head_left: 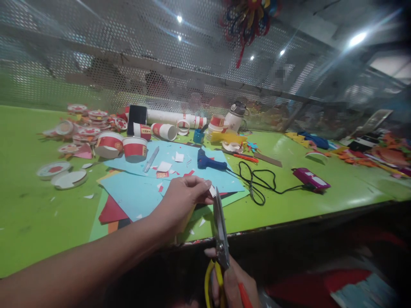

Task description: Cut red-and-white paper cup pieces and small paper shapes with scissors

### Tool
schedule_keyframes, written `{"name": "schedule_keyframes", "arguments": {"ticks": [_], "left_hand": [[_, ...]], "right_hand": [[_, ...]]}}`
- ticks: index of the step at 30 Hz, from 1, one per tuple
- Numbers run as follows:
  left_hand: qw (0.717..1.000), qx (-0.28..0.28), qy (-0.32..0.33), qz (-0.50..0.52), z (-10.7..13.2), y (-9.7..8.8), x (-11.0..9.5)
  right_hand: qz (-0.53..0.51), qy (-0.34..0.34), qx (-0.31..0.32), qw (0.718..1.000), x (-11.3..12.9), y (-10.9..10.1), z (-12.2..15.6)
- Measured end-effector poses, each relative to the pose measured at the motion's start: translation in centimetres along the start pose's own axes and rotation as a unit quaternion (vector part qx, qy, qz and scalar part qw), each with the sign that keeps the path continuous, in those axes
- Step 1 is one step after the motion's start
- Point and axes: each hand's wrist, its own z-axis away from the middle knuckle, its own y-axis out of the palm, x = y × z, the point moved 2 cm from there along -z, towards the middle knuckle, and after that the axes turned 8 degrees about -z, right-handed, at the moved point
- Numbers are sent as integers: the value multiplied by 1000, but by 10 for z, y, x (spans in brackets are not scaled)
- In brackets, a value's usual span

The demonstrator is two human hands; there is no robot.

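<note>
My left hand [184,194] pinches a small piece of white paper [212,191] between thumb and fingers, above the near edge of the table. My right hand [236,280] is wrapped round a pair of scissors [221,231] with yellow and red-orange handles. The blades point up and away from me, and their tips are at the paper piece; I cannot tell whether they touch it. Behind my left hand lie light blue paper sheets [123,192] with white and red scraps on them. A blue glue gun [210,162] rests on the sheets.
Paper cups [135,149] and decorated discs [91,131] crowd the left back. A black cord [257,171] runs to a purple box [311,179] on the right. A flask [235,116] stands behind, before a perforated metal screen [180,60]. The table edge [282,217] is close.
</note>
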Motion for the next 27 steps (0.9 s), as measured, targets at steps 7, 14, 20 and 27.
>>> {"name": "schedule_keyframes", "arguments": {"ticks": [7,14,20,27], "left_hand": [[1000,8,7,-6,1,0,-1],[1000,2,-1,1,-1,0,0],[1000,7,7,-3,-2,-1,3],[1000,4,11,-12,-2,-1,2]], "right_hand": [[11,-17,-2,1000,-1,-1,0],[4,-7,-1,1000,0,-1,1],[16,11,-4,1000,3,0,1],[-4,-2,-13,1000,2,2,1]]}}
